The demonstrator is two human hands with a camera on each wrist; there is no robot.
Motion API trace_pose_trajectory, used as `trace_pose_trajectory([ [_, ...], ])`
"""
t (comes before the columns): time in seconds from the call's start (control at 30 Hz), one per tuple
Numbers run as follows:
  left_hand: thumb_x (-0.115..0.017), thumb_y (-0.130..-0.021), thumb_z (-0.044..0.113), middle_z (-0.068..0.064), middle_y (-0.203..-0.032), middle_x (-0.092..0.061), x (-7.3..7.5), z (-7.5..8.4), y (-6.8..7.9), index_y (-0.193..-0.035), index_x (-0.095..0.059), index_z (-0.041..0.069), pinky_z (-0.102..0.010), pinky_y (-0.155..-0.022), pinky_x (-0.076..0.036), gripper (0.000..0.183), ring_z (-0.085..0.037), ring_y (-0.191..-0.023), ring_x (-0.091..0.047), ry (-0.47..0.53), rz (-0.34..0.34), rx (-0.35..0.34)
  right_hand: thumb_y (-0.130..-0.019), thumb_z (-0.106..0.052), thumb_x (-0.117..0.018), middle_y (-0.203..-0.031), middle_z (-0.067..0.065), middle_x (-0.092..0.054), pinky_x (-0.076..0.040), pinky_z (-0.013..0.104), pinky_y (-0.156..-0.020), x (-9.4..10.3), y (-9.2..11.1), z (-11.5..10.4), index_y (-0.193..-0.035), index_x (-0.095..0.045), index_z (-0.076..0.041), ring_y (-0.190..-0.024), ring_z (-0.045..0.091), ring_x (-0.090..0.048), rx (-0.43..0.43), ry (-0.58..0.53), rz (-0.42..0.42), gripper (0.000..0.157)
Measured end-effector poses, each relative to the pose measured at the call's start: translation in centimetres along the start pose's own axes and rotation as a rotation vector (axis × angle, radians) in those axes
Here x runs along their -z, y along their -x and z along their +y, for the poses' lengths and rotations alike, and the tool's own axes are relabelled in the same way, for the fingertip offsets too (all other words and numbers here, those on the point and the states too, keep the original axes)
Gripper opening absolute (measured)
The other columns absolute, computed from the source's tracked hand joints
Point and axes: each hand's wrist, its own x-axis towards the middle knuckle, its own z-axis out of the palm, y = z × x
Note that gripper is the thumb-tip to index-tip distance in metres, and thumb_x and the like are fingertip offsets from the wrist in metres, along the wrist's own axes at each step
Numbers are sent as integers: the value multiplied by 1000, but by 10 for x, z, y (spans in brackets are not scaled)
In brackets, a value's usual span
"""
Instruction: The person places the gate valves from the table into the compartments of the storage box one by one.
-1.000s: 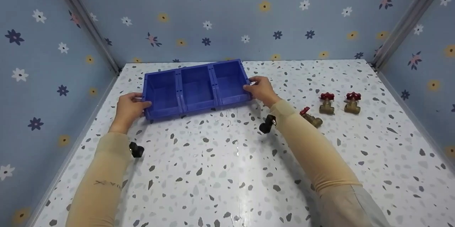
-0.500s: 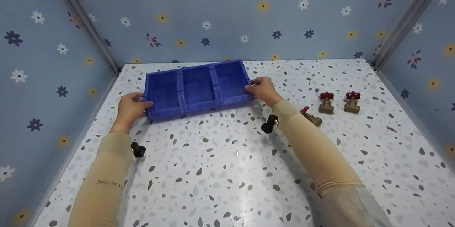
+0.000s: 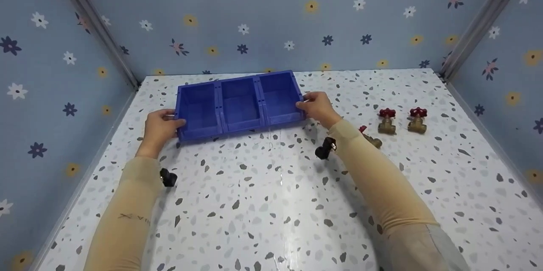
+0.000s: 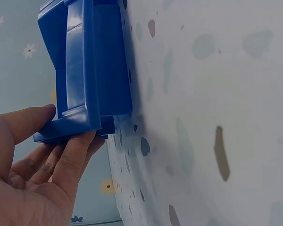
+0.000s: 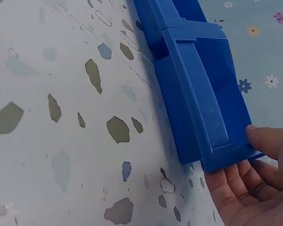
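Observation:
A blue plastic bin with three compartments in a row lies across the back of the speckled table, its right end set farther back. The compartments hold nothing. My left hand grips the left end wall, thumb over the rim and fingers outside and below, as the left wrist view shows on the blue bin. At the opposite end my right hand pinches the rim in the same way. In the right wrist view its thumb presses the top edge of the bin while the fingers support the outside.
To the right stand two brass valves with red handwheels. A third brass valve lies tilted, partly hidden by the right sleeve. Flowered panels enclose the table at the back and sides. Black wrist cameras hang by both wrists.
Both hands have shifted the blue bin slightly to the right, keeping their grip on its ends. The valves stay where they were; the head view has turned a little.

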Motion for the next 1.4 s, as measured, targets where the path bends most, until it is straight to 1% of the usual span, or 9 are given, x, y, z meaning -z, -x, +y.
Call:
trace_pose_trajectory([
  [0.1, -68, -106, 14, -26, -147, -63, -4, 2, 0, -158, -51, -3, -14, -73, -61, 57, -26, -119, -69, 3, -8, 3, -106, -13, -71, -143, 24, -66, -65, 36, -99, 4, 1, 2, -146, -59, 7, -113, 24, -69, 4, 6, -6, 46],
  [0.27, -68, -106, 14, -27, -146, -63, -12, 6, -1, -157, -52, -4, -15, -76, -62, 56, -32, -124, -69, 12, -20, -15, -106, -12, -71, -127, 18, -67, -64, 30, -88, 12, 3, 7, -140, -63, 7, -100, 19, -66, 9, 19, 12, 40],
  [0.33, -67, -106, 14, -28, -146, -64, -14, 8, -1, -155, -53, -5, -15, -77, -62, 55, -35, -127, -68, 10, -21, -28, -105, -12, -71, -125, 16, -66, -63, 28, -87, 15, 4, 8, -140, -63, 7, -99, 18, -65, 4, 19, 17, 40],
  [0.53, -67, -106, 14, -28, -145, -64, -20, 11, -2, -154, -54, -6, -15, -77, -61, 53, -37, -130, -67, 5, -22, -43, -107, -15, -70, -131, 17, -65, -63, 31, -94, 23, 7, 9, -145, -61, 5, -107, 19, -64, -29, 34, 17, 44],
  [0.63, -68, -106, 13, -29, -145, -65, -24, 13, -2, -155, -53, -6, -17, -75, -62, 55, -37, -126, -68, 6, -24, -57, -107, -15, -70, -133, 19, -65, -64, 32, -95, 27, 9, 10, -146, -60, 5, -106, 19, -65, -35, 35, 16, 46],
  [0.87, -69, -105, 13, -28, -144, -66, -32, 17, -2, -155, -54, -4, -25, -70, -65, 55, -35, -116, -71, 7, -36, -70, -105, -12, -72, -128, 18, -66, -67, 31, -88, 39, 16, 14, -142, -60, 8, -97, 18, -69, -24, 12, 10, 44],
  [1.07, -69, -105, 14, -26, -145, -65, -39, 24, -2, -155, -55, -2, -18, -69, -59, 54, -33, -120, -69, -13, -64, -71, -104, -12, -74, -130, 18, -65, -67, 29, -85, 52, 19, 18, -143, -58, 7, -98, 18, -70, -54, 45, 1, 47],
  [1.17, -69, -105, 13, -27, -145, -66, -42, 26, -2, -153, -56, -3, -15, -71, -59, 53, -35, -124, -69, -26, -73, -83, -103, -12, -75, -129, 17, -62, -67, 28, -84, 59, 21, 20, -145, -55, 7, -96, 18, -70, -75, 61, -11, 50],
  [1.4, -70, -104, 10, -29, -144, -65, -51, 28, -4, -151, -57, -6, -22, -85, -65, 51, -36, -127, -67, -4, -83, -108, -102, -9, -75, -118, 14, -60, -68, 28, -82, 70, 26, 22, -141, -56, 9, -86, 15, -70, -70, 74, -27, 47],
])
